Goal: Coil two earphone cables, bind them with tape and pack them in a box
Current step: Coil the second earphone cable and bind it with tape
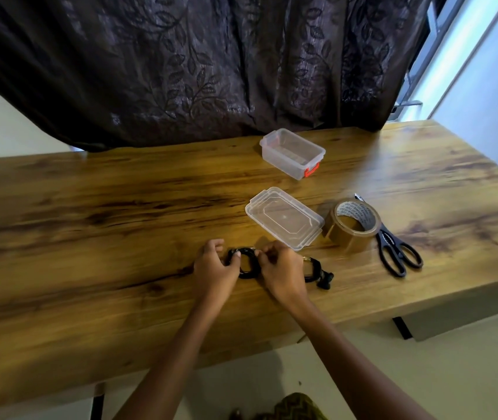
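Hands on the table: left hand and right hand pinch opposite sides of a flat-lying coiled black earphone cable; second coiled cable just right.

Glossy wooden table; clear smooth plastic box.

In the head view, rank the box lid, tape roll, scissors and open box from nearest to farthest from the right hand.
Measured from the right hand:
1. Box lid, just beyond the hand, flat on the table.
2. Tape roll, beyond and to its right, beside the lid.
3. Scissors, farther right, past the tape.
4. Open box, at the back near the curtain.
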